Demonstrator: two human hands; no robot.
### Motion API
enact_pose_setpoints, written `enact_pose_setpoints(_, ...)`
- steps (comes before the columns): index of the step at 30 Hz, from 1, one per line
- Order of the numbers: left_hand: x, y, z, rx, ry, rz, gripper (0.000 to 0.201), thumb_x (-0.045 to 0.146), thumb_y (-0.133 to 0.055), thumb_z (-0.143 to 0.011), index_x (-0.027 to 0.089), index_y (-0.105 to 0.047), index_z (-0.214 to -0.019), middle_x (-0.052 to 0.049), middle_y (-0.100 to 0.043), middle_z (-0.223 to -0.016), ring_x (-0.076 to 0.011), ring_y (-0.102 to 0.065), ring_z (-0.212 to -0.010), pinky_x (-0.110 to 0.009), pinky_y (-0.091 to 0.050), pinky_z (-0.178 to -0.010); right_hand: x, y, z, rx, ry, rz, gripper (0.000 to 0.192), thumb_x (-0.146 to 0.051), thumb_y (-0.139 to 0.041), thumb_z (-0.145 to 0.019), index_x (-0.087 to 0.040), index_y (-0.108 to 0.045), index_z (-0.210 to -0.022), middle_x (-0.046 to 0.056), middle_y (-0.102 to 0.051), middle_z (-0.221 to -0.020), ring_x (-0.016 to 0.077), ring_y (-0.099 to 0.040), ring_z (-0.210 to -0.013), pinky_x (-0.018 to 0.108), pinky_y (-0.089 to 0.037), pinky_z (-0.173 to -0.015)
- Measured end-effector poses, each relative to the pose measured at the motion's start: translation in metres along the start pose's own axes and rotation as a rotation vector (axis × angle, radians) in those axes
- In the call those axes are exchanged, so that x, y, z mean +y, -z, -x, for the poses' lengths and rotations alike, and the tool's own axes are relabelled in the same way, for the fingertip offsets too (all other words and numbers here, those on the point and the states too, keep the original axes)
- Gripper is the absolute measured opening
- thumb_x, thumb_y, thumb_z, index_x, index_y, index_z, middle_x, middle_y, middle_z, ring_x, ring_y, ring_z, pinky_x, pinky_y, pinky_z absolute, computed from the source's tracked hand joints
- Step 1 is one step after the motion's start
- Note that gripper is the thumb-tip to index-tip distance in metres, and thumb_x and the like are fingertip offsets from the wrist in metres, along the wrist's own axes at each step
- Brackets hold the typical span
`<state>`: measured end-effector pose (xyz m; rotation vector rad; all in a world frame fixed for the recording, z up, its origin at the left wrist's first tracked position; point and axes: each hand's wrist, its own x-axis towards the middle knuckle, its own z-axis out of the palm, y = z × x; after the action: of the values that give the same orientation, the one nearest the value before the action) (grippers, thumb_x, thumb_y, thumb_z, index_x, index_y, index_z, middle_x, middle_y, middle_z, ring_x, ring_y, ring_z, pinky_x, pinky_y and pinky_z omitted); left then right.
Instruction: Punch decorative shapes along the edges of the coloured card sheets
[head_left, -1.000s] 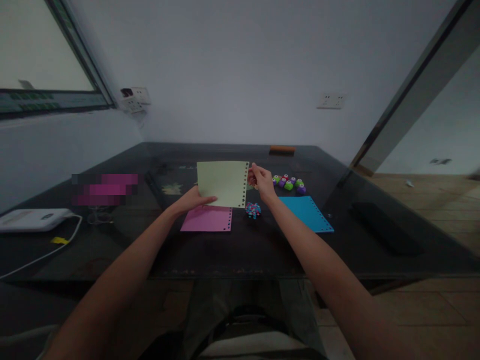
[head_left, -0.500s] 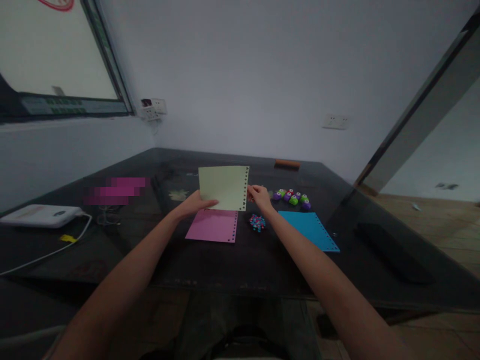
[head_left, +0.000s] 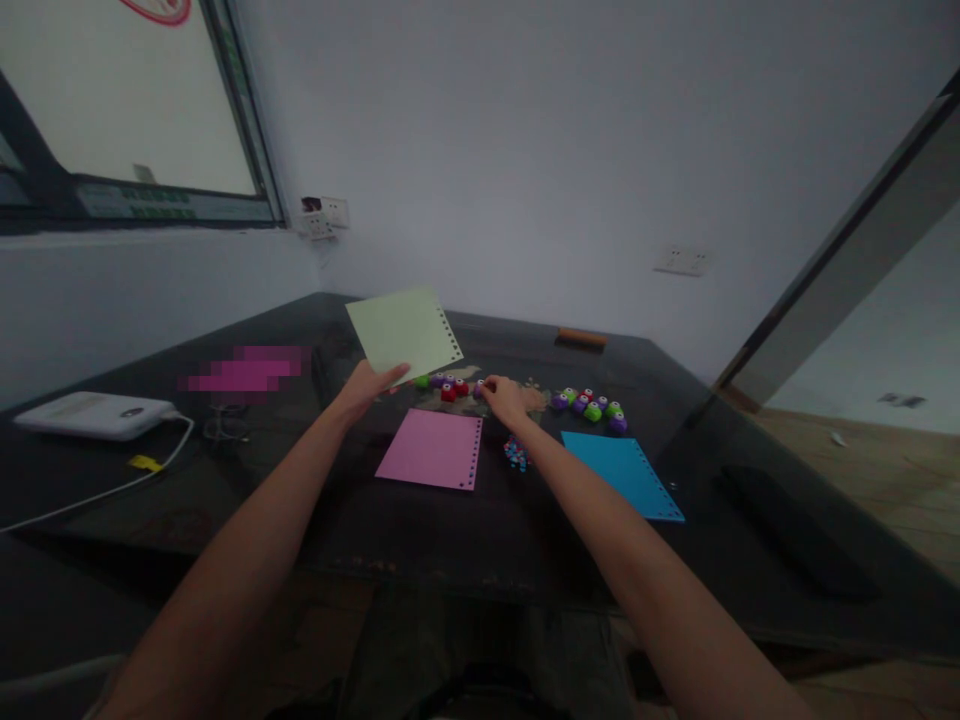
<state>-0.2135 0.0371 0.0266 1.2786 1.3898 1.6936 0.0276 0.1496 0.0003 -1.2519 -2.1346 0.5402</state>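
Observation:
My left hand [head_left: 365, 388] holds a pale green sheet of paper [head_left: 403, 333] by its lower corner, lifted and tilted above the dark table [head_left: 465, 540]; a row of punched holes runs down the sheet's right edge. My right hand [head_left: 504, 399] reaches down to a row of small purple, red and green punches [head_left: 448, 386], fingertips at a purple one; whether it grips it is unclear. A pink sheet [head_left: 433, 448] with punched holes lies flat below both hands. A small heap of coloured paper bits [head_left: 514, 452] sits under my right wrist.
A second group of small purple, green and red punches [head_left: 589, 404] stands right of my right hand, with a blue punched sheet [head_left: 622, 472] in front of it. A white device [head_left: 96, 414] with a cable lies at far left. An orange-brown block [head_left: 581, 339] rests at the table's far edge.
My left hand swung the green sheet up and to the left, uncovering the row of punches. My right hand let go of the sheet's edge and dropped to those punches.

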Motion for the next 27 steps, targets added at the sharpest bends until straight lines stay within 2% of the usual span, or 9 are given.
enact_pose_setpoints(4, -0.001, 0.001, -0.002, 0.014, -0.031, 0.014, 0.041, 0.039, -0.077, -0.061, 0.010, -0.066, -0.088, -0.005, -0.067, -0.067, -0.0118, -0.052, -0.049, -0.022, -0.034, -0.043, -0.023, -0.007, -0.001, 0.013, 0.072, 0.119, 0.017, -0.025, -0.053, -0.086, -0.019, -0.067, -0.092, 0.008, -0.069, -0.095, 0.0208, -0.060, -0.091, 0.032, -0.044, -0.081)
enact_pose_setpoints(8, 0.003, 0.001, -0.003, 0.067, -0.043, 0.046, 0.051, 0.043, -0.079, -0.058, 0.010, -0.065, -0.095, -0.007, -0.069, -0.079, -0.0155, -0.060, -0.059, -0.024, -0.042, -0.050, -0.051, -0.017, -0.010, 0.017, 0.173, 0.223, 0.023, -0.024, -0.048, -0.088, -0.018, -0.066, -0.102, 0.010, -0.065, -0.109, 0.0224, -0.051, -0.109, 0.033, -0.039, -0.091)
enact_pose_setpoints(11, 0.007, -0.001, -0.001, 0.080, -0.040, 0.064, 0.059, 0.046, -0.078, -0.057, 0.010, -0.064, -0.101, -0.009, -0.069, -0.087, -0.0187, -0.064, -0.066, -0.025, -0.045, -0.053, -0.071, -0.031, -0.019, -0.033, 0.244, 0.290, 0.026, -0.025, -0.051, -0.087, -0.017, -0.064, -0.108, 0.013, -0.062, -0.117, 0.0250, -0.044, -0.117, 0.037, -0.034, -0.097)
enact_pose_setpoints(15, 0.008, -0.003, -0.001, 0.072, -0.043, 0.066, 0.060, 0.047, -0.078, -0.058, 0.009, -0.063, -0.102, -0.011, -0.070, -0.087, -0.0197, -0.065, -0.067, -0.025, -0.045, -0.052, -0.089, -0.057, -0.029, -0.103, 0.262, 0.360, 0.032, -0.028, -0.052, -0.087, -0.014, -0.060, -0.115, 0.017, -0.059, -0.123, 0.0289, -0.042, -0.121, 0.044, -0.033, -0.098)
enact_pose_setpoints(20, 0.006, -0.006, -0.001, 0.039, -0.069, 0.042, 0.052, 0.046, -0.076, -0.062, 0.008, -0.065, -0.095, -0.010, -0.069, -0.079, -0.0183, -0.062, -0.060, -0.024, -0.041, -0.046, -0.099, -0.082, -0.043, -0.164, 0.216, 0.421, 0.037, -0.032, -0.054, -0.087, -0.018, -0.057, -0.121, 0.016, -0.057, -0.129, 0.0304, -0.037, -0.127, 0.056, -0.021, -0.103)
enact_pose_setpoints(27, 0.010, -0.009, 0.001, 0.021, -0.089, 0.048, 0.050, 0.047, -0.074, -0.064, 0.009, -0.065, -0.095, -0.008, -0.070, -0.079, -0.0192, -0.062, -0.063, -0.026, -0.045, -0.049, -0.098, -0.090, -0.037, -0.156, 0.199, 0.468, 0.046, -0.035, -0.055, -0.086, -0.019, -0.054, -0.128, 0.015, -0.053, -0.134, 0.0307, -0.031, -0.133, 0.058, -0.001, -0.108)
